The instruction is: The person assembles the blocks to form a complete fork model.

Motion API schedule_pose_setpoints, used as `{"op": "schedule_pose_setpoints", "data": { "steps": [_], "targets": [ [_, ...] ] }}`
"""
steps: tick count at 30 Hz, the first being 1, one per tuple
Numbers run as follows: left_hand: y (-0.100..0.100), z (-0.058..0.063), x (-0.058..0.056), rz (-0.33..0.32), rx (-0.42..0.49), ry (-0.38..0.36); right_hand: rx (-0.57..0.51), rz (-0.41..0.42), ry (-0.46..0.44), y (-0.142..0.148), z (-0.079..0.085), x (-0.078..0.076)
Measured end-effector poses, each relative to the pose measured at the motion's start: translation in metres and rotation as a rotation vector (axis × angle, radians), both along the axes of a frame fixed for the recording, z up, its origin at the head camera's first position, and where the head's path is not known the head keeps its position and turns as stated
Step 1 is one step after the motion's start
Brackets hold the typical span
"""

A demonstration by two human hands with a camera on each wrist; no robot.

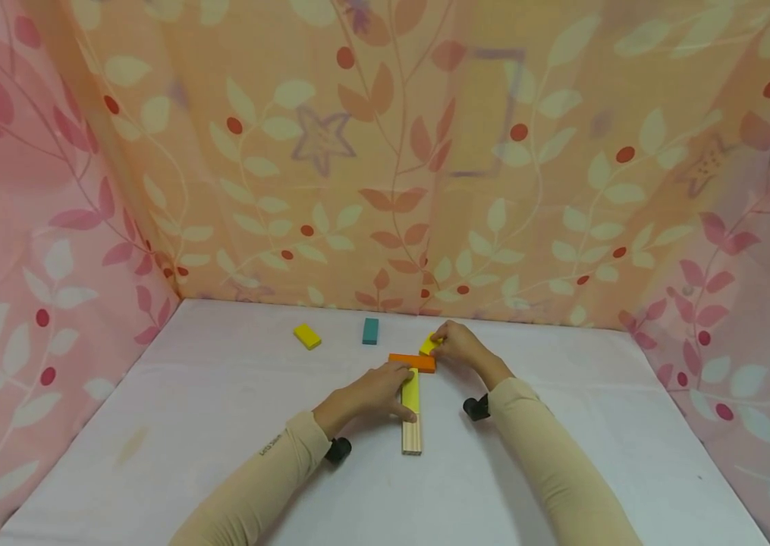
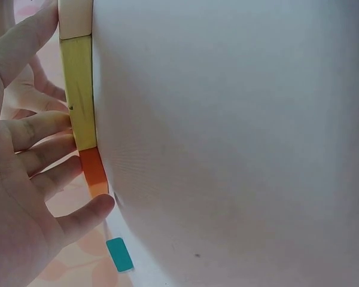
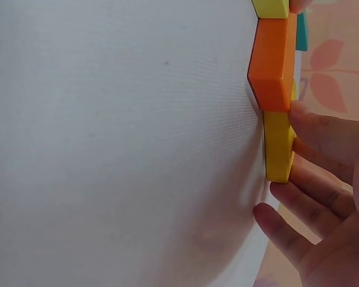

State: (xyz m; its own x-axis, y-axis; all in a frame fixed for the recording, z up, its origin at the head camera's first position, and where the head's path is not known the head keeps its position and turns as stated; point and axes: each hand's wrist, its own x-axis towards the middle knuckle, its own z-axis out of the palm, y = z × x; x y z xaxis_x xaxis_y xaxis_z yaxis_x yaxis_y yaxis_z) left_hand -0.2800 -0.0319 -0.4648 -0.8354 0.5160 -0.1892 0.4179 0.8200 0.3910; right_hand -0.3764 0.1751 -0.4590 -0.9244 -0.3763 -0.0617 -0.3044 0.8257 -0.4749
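Observation:
A plain wooden block [image 1: 412, 438], a yellow-green block [image 1: 410, 393] and an orange block [image 1: 419, 364] lie end to end, the orange one crosswise at the far end. My left hand [image 1: 376, 388] rests along this row, thumb by the joint of the wooden and yellow-green blocks, fingertips touching near the orange one. In the left wrist view, its fingers [image 2: 45, 158] are spread and fairly straight. With thumb and fingers, my right hand [image 1: 461, 345] holds a yellow block [image 3: 277, 146], whose end meets the orange block in the right wrist view.
Beyond the row, a teal block [image 1: 370, 331] and another yellow block [image 1: 306, 336] lie apart near the back of the white-covered table [image 1: 221, 394]. Patterned curtains [image 1: 385, 152] enclose the back and both sides.

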Motion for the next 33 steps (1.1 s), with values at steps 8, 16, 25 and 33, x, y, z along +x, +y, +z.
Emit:
{"op": "schedule_pose_setpoints", "data": {
  "steps": [8, 16, 25, 33],
  "targets": [
    [-0.0007, 0.0029, 0.0003, 0.014, 0.000, -0.015, 0.006, 0.000, -0.004, -0.0024, 0.0007, 0.0006],
    [0.0005, -0.0015, -0.0002, -0.001, -0.006, 0.000, 0.000, 0.027, 0.016, -0.0007, -0.0007, 0.0018],
    [0.0029, -0.0022, 0.0003, -0.002, -0.011, 0.005, -0.012, 0.006, -0.030, 0.0017, 0.0023, 0.0001],
    [0.0018, -0.0015, -0.0002, 0.005, -0.009, 0.002, -0.009, 0.043, -0.001, 0.0022, 0.0039, -0.0065]
  ]
}}
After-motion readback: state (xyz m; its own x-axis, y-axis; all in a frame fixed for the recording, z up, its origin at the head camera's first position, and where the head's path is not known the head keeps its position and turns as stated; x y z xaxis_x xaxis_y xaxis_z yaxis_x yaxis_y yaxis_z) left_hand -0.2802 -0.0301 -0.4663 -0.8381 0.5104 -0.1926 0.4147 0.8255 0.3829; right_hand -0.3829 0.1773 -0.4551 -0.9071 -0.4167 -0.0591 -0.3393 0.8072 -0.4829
